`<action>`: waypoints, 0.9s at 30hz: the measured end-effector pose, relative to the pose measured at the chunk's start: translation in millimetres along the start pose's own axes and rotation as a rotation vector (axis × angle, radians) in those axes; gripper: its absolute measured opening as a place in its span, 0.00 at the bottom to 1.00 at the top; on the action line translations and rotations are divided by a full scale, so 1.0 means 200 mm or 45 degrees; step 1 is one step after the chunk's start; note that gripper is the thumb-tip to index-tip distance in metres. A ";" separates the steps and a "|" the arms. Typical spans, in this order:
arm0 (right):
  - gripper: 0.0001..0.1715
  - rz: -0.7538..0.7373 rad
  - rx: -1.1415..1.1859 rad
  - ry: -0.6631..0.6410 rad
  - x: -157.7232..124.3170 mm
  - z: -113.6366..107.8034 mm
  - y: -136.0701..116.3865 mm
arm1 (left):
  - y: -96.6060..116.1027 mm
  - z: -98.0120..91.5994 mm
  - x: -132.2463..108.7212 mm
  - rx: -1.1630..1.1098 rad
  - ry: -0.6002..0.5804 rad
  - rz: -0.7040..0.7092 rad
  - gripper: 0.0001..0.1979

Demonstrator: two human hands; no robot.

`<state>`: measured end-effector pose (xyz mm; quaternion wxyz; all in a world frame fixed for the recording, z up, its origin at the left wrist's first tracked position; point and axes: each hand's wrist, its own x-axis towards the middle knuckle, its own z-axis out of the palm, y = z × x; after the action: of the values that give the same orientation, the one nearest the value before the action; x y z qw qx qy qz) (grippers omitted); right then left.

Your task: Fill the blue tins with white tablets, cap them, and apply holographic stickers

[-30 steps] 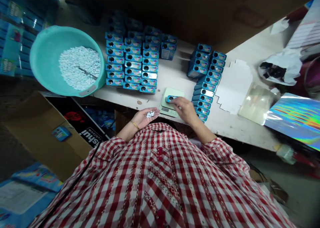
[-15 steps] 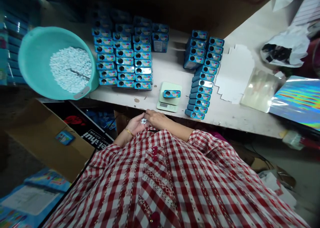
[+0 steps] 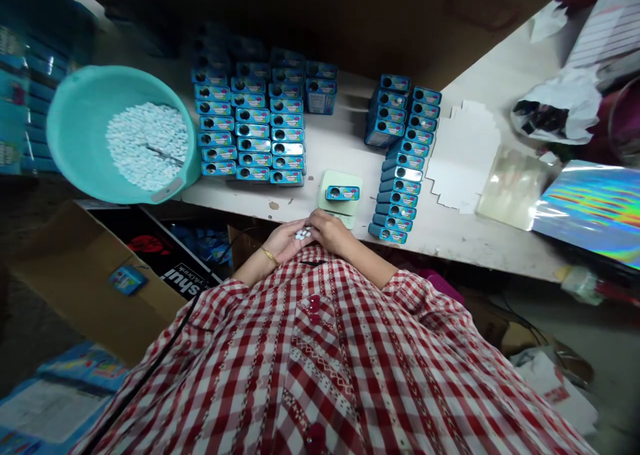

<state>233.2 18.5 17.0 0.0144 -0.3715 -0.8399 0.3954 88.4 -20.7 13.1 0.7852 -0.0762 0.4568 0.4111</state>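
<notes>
Small white candies (image 3: 303, 233) rest in the palm of my left hand (image 3: 285, 242), which is cupped upward in front of the table edge. My right hand (image 3: 327, 230) is bent over the left fingertips, its own fingers drawn together; whatever they pinch is hidden. Just beyond the hands, a pale green digital scale (image 3: 345, 206) bears one blue tin (image 3: 343, 193) with a dark round opening. The right hand partly covers the scale's front end.
Rows of blue tins (image 3: 253, 144) stand left of the scale, and more tins (image 3: 395, 208) stand to its right. At the left, a turquoise tub (image 3: 75, 142) holds many white candies and a dark thin tool. Cut white card (image 3: 463, 152) and shiny sheets (image 3: 595, 205) lie rightward.
Both hands have shifted a little right in the view, and the right hand now overlaps the scale's front. The candies show more openly in the left palm. The whole view has shifted slightly.
</notes>
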 end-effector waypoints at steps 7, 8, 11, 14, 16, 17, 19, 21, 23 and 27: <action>0.10 -0.074 -0.011 0.203 -0.03 -0.10 0.08 | 0.04 0.12 0.05 0.065 -0.081 0.060 0.08; 0.09 -0.087 0.000 0.247 -0.03 -0.11 0.09 | 0.04 0.13 0.05 0.068 -0.080 0.074 0.08; 0.09 -0.064 0.022 0.414 -0.02 -0.15 0.15 | 0.05 0.15 0.07 0.085 -0.048 0.097 0.08; 0.10 0.056 -0.010 0.491 0.01 -0.20 0.21 | 0.07 0.16 0.07 0.106 0.008 0.090 0.08; 0.11 0.109 -0.020 0.467 0.02 -0.23 0.24 | 0.09 0.16 0.06 0.105 0.043 0.087 0.09; 0.11 0.118 -0.007 0.463 0.03 -0.24 0.25 | 0.09 0.15 0.06 0.098 0.060 0.088 0.09; 0.11 0.125 0.050 0.503 0.01 -0.27 0.26 | 0.10 0.12 0.05 0.078 0.087 0.088 0.09; 0.10 0.148 0.118 0.606 -0.02 -0.29 0.28 | 0.10 0.08 0.04 0.047 0.120 0.085 0.11; 0.09 0.199 0.175 0.737 -0.06 -0.32 0.31 | 0.10 0.04 0.03 0.021 0.159 0.085 0.12; 0.09 0.271 0.288 0.910 -0.11 -0.33 0.29 | 0.09 -0.01 0.02 -0.011 0.219 0.068 0.13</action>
<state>306.3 71.8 29.8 0.3059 -0.5671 -0.6897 0.3303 75.1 -7.5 13.3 0.7315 -0.1025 0.5227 0.4257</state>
